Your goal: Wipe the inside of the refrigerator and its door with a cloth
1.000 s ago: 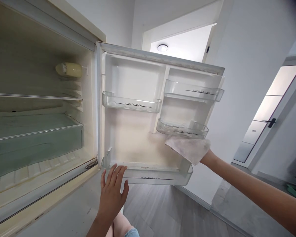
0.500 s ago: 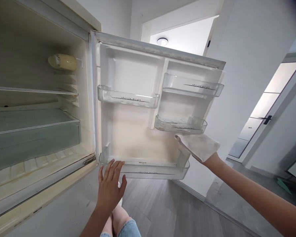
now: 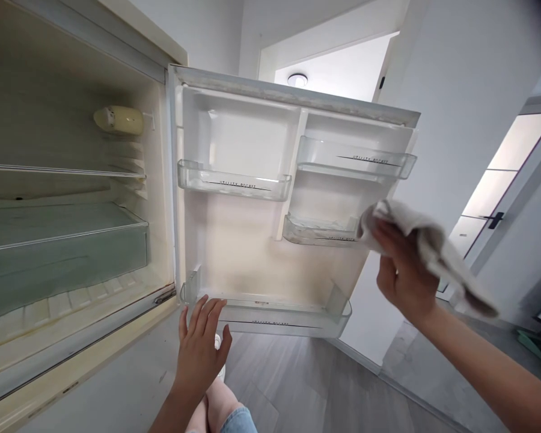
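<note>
A refrigerator door stands swung wide, its inner side facing me. My right hand grips a pale grey cloth at the door's outer edge, beside the right end of the lower small shelf. Part of the cloth trails down to the right, blurred by motion. My left hand has its fingers spread and slightly bent at the left part of the bottom door shelf. Whether its fingertips touch that shelf I cannot tell. Brownish stains mark the door's lower panel.
To the left is the open fridge compartment with a glass shelf, a greenish drawer and a yellowed lamp cover. More clear shelves line the door. My legs are below, over a grey floor. A white wall stands behind.
My right hand has moved up and right with the cloth, from below the lower small shelf to the door's outer edge. The cloth now hangs folded. My left hand has stayed nearly still.
</note>
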Tool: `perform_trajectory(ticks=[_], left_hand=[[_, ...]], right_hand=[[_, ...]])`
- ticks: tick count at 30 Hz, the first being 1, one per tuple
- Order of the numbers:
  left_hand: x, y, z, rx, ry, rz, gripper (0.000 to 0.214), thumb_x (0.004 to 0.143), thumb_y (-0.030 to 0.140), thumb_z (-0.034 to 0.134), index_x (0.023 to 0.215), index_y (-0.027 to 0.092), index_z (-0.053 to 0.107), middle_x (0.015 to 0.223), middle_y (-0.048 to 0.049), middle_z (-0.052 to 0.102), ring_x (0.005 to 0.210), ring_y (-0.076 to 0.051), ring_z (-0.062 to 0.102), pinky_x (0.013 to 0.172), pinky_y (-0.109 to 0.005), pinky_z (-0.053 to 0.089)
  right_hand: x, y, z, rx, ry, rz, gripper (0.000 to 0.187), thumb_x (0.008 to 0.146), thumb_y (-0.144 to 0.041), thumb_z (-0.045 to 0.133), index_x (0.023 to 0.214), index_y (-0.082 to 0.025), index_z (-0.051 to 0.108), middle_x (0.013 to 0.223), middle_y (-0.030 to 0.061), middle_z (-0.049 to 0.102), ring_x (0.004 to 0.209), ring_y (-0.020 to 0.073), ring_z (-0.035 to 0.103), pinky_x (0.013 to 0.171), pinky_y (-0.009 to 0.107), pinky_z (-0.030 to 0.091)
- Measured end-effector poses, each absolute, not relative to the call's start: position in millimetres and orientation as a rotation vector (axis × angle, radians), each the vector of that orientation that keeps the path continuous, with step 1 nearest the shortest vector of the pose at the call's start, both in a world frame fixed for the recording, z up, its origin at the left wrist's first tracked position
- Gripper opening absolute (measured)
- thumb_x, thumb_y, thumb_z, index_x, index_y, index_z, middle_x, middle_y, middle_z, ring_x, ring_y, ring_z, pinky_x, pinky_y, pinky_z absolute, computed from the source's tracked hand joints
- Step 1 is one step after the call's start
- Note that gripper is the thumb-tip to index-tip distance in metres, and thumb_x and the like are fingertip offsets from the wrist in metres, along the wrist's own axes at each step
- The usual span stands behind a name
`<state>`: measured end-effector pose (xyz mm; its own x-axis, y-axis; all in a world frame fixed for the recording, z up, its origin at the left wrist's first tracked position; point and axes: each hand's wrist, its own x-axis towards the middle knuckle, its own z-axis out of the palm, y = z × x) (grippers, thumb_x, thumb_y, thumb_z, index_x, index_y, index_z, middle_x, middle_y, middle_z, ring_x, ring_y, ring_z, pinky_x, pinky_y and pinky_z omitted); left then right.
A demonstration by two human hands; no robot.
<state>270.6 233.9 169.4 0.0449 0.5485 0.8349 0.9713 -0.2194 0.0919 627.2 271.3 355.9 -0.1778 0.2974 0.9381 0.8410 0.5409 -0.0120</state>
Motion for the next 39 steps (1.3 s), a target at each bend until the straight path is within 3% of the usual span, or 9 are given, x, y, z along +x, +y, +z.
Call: perform_trajectory(ticks=[2, 4, 8, 22, 27, 33, 39], left_hand=[[271.0, 233.2, 169.3, -1.818, -1.536, -1.08, 0.047, 0.081, 0.021, 0.052, 0.127, 0.021, 0.045, 0.122, -0.0069, 0.064, 0.13, -0.025, 0.045, 0.119, -0.046, 0.01], [271.7, 232.8, 169.0, -1.82, -1.546, -1.084, 0.046, 0.081, 0.021, 0.052, 0.127, 0.021, 0.046, 0.122, -0.0072, 0.063, 0.13, -0.026, 0.044, 0.118, -0.046, 0.011], [272.8, 233.2, 167.7, -1.827, -1.542, -1.09, 0.047, 0.081, 0.021, 0.052, 0.128, 0.021, 0.045, 0.123, -0.007, 0.063, 0.131, -0.026, 0.042, 0.119, -0.047, 0.009], [281.1, 235.0, 171.8, -1.817, -1.557, -1.067, 0.046, 0.082, 0.02, 0.052, 0.128, 0.019, 0.045, 0.123, -0.0062, 0.062, 0.132, -0.026, 0.039, 0.119, -0.046, 0.005], [283.6, 236.3, 171.8, -1.819, -1.573, -1.075, 0.046, 0.083, 0.021, 0.051, 0.128, 0.019, 0.044, 0.125, -0.006, 0.062, 0.132, -0.025, 0.039, 0.119, -0.046, 0.004], [283.7, 237.4, 171.4, -1.835, -1.552, -1.066, 0.048, 0.083, 0.021, 0.05, 0.13, 0.019, 0.043, 0.126, -0.0049, 0.061, 0.133, -0.025, 0.038, 0.119, -0.045, 0.002], [283.5, 237.1, 170.4, -1.813, -1.546, -1.089, 0.047, 0.082, 0.02, 0.051, 0.129, 0.018, 0.044, 0.125, -0.0055, 0.061, 0.133, -0.026, 0.037, 0.119, -0.046, 0.002]], right_hand=[[623.9, 270.1, 368.2, -0.887, -1.666, -0.749, 0.04, 0.094, -0.024, 0.039, 0.132, -0.027, 0.053, 0.135, 0.0047, 0.055, 0.131, 0.0249, 0.044, 0.111, 0.049, 0.036], [619.9, 272.4, 373.5, -0.887, -1.639, -0.753, 0.042, 0.094, -0.02, 0.037, 0.133, -0.027, 0.051, 0.131, 0.004, 0.059, 0.125, 0.0242, 0.051, 0.106, 0.046, 0.043], [612.7, 278.5, 367.4, -0.988, -1.657, -0.626, 0.041, 0.094, -0.026, 0.036, 0.132, -0.027, 0.053, 0.129, 0.0054, 0.06, 0.119, 0.0258, 0.056, 0.1, 0.048, 0.048], [611.2, 296.7, 374.0, -1.043, -1.835, -0.679, 0.035, 0.093, -0.031, 0.032, 0.117, -0.023, 0.057, 0.109, 0.011, 0.063, 0.103, 0.0275, 0.059, 0.087, 0.048, 0.049], [607.1, 308.1, 376.6, -1.081, -1.85, -0.65, 0.033, 0.093, -0.033, 0.03, 0.107, -0.023, 0.058, 0.096, 0.0098, 0.061, 0.096, 0.026, 0.059, 0.082, 0.044, 0.05], [608.9, 309.2, 375.2, -1.015, -1.811, -0.591, 0.033, 0.093, -0.035, 0.035, 0.108, -0.021, 0.06, 0.099, 0.0084, 0.064, 0.093, 0.0229, 0.061, 0.079, 0.04, 0.05], [599.4, 287.8, 348.6, -0.923, -1.222, -0.551, 0.032, 0.095, -0.038, 0.04, 0.108, -0.02, 0.063, 0.101, 0.0077, 0.065, 0.098, 0.0223, 0.06, 0.089, 0.042, 0.047]])
